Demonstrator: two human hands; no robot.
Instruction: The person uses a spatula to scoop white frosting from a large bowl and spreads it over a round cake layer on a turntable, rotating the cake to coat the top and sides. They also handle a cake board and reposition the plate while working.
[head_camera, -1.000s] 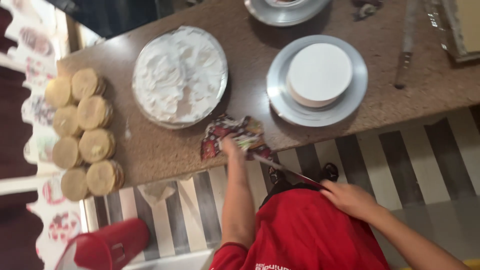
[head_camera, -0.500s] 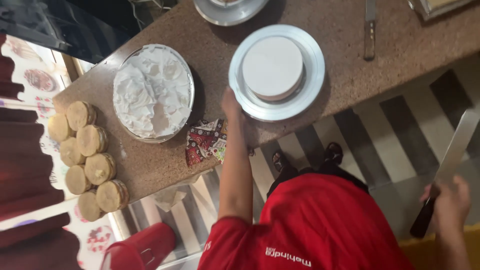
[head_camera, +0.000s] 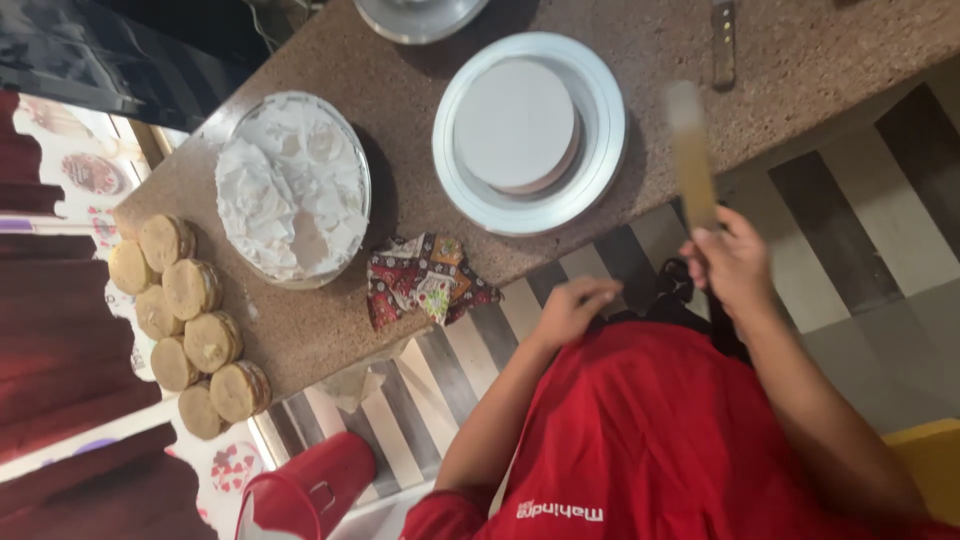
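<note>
Both hands are seen low in the frame. The right hand (head_camera: 735, 262), right of centre, is clenched around the handle of a long spatula (head_camera: 690, 150); the left hand (head_camera: 572, 310), loosely curled and holding nothing, rests at the red shirt (head_camera: 650, 430). Half a second ago the left hand was stretched to the plate (head_camera: 600, 130) and the spatula was held at the far right. The blurred blade's long axis is near vertical, pointing up over the counter edge (head_camera: 800, 70).

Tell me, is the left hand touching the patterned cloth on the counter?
No, the left hand rests against the red shirt, apart from the patterned cloth lying at the counter edge.
</note>
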